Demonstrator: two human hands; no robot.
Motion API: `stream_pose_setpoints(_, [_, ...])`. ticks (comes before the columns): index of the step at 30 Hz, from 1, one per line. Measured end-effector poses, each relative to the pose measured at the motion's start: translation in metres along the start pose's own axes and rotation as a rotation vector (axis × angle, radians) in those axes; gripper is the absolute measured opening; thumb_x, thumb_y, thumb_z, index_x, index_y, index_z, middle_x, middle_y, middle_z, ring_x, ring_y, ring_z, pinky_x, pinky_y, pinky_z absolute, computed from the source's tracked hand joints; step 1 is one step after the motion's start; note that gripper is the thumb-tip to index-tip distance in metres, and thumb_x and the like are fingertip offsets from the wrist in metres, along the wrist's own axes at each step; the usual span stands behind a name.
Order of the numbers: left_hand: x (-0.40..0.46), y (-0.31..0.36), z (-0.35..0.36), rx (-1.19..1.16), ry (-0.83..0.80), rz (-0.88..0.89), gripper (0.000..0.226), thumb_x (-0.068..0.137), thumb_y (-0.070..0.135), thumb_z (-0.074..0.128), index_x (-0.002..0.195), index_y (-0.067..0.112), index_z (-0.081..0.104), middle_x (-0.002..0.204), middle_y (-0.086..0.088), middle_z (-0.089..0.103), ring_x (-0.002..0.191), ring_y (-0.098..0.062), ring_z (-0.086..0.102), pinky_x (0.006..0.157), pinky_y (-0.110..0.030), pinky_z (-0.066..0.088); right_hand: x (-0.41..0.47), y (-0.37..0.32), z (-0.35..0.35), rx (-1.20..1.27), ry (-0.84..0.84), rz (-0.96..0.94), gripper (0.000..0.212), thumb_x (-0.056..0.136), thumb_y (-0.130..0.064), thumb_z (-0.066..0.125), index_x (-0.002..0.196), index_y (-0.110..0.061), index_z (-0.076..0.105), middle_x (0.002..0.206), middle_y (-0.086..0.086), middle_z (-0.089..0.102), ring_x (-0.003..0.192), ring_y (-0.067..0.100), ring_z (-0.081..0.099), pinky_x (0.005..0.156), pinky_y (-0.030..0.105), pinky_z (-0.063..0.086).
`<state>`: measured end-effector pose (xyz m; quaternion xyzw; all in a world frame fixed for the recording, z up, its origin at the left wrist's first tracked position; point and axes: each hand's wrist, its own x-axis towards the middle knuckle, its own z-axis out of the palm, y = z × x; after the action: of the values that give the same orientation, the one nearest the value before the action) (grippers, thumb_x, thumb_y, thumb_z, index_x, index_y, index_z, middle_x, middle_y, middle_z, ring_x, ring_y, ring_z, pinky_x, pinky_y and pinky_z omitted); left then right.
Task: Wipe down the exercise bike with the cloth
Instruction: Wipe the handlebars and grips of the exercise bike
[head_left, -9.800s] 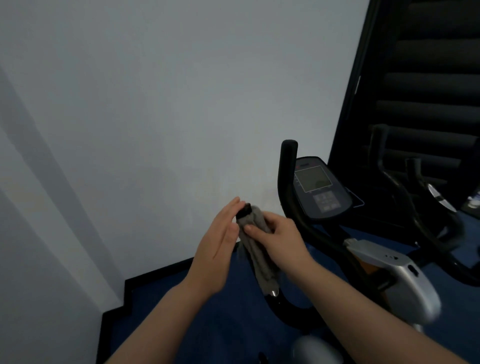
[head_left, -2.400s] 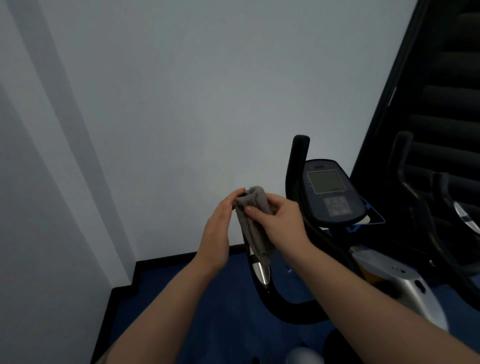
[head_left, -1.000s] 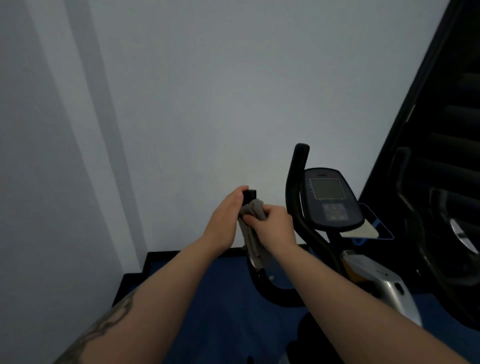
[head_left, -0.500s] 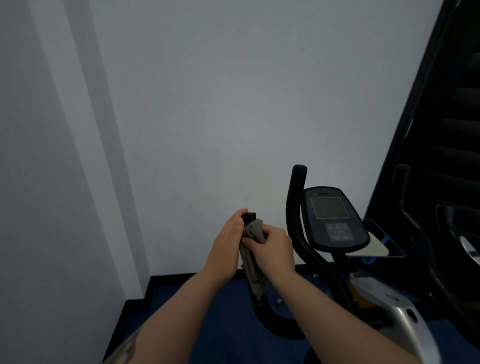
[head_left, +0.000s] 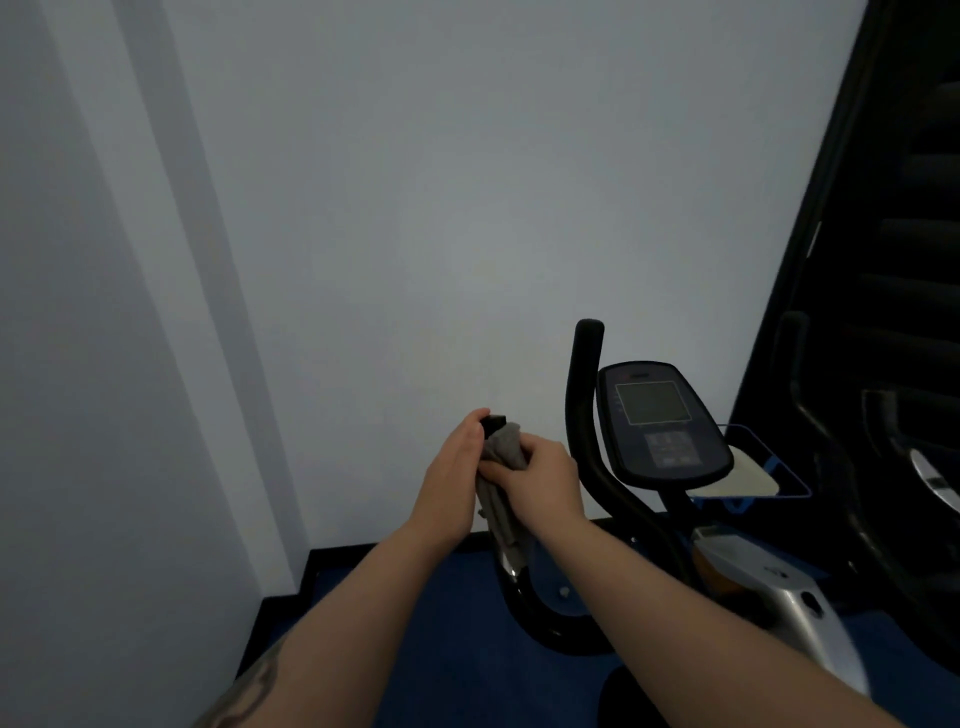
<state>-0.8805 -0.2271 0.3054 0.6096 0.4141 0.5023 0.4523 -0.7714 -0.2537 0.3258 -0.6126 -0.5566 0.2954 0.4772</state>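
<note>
The exercise bike stands at the lower right, black with a console and a silver body. Its left handlebar end pokes up between my hands. A grey cloth is wrapped round that handlebar and hangs down it. My right hand grips the cloth against the bar. My left hand lies against the bar's left side, fingers reaching up to the tip. The bar under the cloth is hidden. The right handlebar rises free beside the console.
A pale wall fills the view ahead and to the left, with a black skirting and blue floor below. A second dark machine stands at the far right before a black panelled surface. A small tray with a pale pad sits behind the console.
Over the last second both hands have stayed on the left handlebar with the cloth. The view has shifted slightly; the hands sit a little lower on the bar than a second ago.
</note>
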Motion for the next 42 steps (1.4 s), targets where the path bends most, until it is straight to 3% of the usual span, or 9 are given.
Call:
stream_pose_setpoints(2, [0.0, 0.002, 0.001, 0.005, 0.018, 0.008, 0.04, 0.104, 0.038, 0.029, 0.138, 0.028, 0.048, 0.138, 0.005, 0.053, 0.123, -0.004, 0.049, 0.099, -0.009, 0.038, -0.009, 0.007, -0.001, 0.008, 0.009, -0.01, 0.006, 0.081, -0.018, 0.072, 0.088, -0.018, 0.071, 0.077, -0.002, 0.071, 0.073, 0.013, 0.069, 0.069, 0.036, 0.059])
stream_pose_setpoints(5, [-0.002, 0.003, 0.005, -0.023, 0.039, 0.013, 0.042, 0.105, 0.036, 0.03, 0.141, 0.022, 0.046, 0.14, -0.003, 0.052, 0.129, -0.015, 0.048, 0.113, -0.035, 0.035, -0.013, 0.009, -0.003, -0.042, 0.017, -0.028, 0.005, 0.082, -0.019, 0.071, 0.087, -0.019, 0.07, 0.076, -0.004, 0.07, 0.072, 0.01, 0.066, 0.065, 0.028, 0.056])
stream_pose_setpoints(7, [-0.004, 0.002, 0.005, -0.024, 0.037, 0.005, 0.044, 0.104, 0.036, 0.029, 0.142, 0.021, 0.045, 0.14, -0.004, 0.052, 0.129, -0.018, 0.048, 0.113, -0.039, 0.034, -0.013, 0.006, -0.004, -0.062, 0.015, -0.023, 0.005, 0.083, -0.018, 0.071, 0.088, -0.017, 0.07, 0.079, -0.002, 0.07, 0.073, 0.01, 0.065, 0.066, 0.027, 0.055])
stream_pose_setpoints(21, [0.002, -0.008, -0.004, -0.008, -0.031, 0.041, 0.044, 0.103, 0.039, 0.029, 0.141, 0.025, 0.046, 0.138, 0.007, 0.054, 0.127, -0.002, 0.048, 0.098, -0.006, 0.037, 0.0, -0.001, 0.006, 0.01, 0.022, -0.026, 0.011, 0.084, -0.022, 0.072, 0.094, -0.018, 0.069, 0.083, 0.002, 0.071, 0.076, 0.018, 0.069, 0.072, 0.041, 0.059])
stream_pose_setpoints(25, [0.001, -0.007, -0.002, -0.016, -0.021, 0.043, 0.053, 0.097, 0.049, 0.029, 0.142, 0.026, 0.045, 0.139, 0.006, 0.052, 0.129, -0.005, 0.046, 0.103, -0.013, 0.033, -0.001, 0.004, 0.001, -0.153, 0.006, -0.041, 0.01, 0.09, -0.029, 0.064, 0.089, -0.019, 0.067, 0.083, 0.0, 0.068, 0.076, 0.015, 0.065, 0.067, 0.031, 0.054])
stream_pose_setpoints(28, [0.003, -0.007, -0.002, -0.036, -0.015, 0.025, 0.046, 0.101, 0.042, 0.031, 0.141, 0.024, 0.046, 0.139, 0.006, 0.053, 0.13, -0.005, 0.046, 0.105, -0.015, 0.034, 0.006, -0.008, -0.002, -0.217, 0.01, -0.077, 0.015, 0.093, -0.032, 0.061, 0.09, -0.018, 0.066, 0.085, 0.0, 0.067, 0.078, 0.016, 0.063, 0.065, 0.031, 0.051])
stream_pose_setpoints(36, [0.005, -0.008, -0.008, 0.019, -0.054, -0.014, 0.044, 0.1, 0.046, 0.032, 0.14, 0.034, 0.046, 0.14, 0.013, 0.049, 0.12, 0.015, 0.044, 0.091, -0.001, 0.036, -0.019, -0.002, 0.013, -0.287, 0.081, -0.072, 0.017, 0.095, -0.029, 0.057, 0.11, -0.02, 0.056, 0.1, 0.001, 0.066, 0.088, 0.016, 0.061, 0.071, 0.03, 0.048])
stream_pose_setpoints(40, [0.004, -0.003, -0.004, -0.026, -0.025, -0.053, 0.043, 0.099, 0.051, 0.033, 0.137, 0.037, 0.048, 0.138, 0.009, 0.051, 0.124, -0.005, 0.048, 0.11, -0.03, 0.036, -0.035, 0.005, 0.007, -0.327, -0.008, -0.047, 0.026, 0.094, -0.034, 0.058, 0.114, -0.018, 0.057, 0.103, 0.003, 0.065, 0.093, 0.019, 0.061, 0.075, 0.031, 0.049])
stream_pose_setpoints(42, [0.003, 0.0, -0.004, -0.019, -0.025, -0.044, 0.051, 0.091, 0.061, 0.034, 0.135, 0.041, 0.048, 0.137, 0.011, 0.05, 0.122, -0.004, 0.049, 0.111, -0.032, 0.036, -0.034, 0.006, 0.005, -0.329, -0.027, -0.037, 0.026, 0.094, -0.035, 0.057, 0.114, -0.017, 0.057, 0.103, 0.003, 0.065, 0.093, 0.019, 0.062, 0.077, 0.033, 0.051])
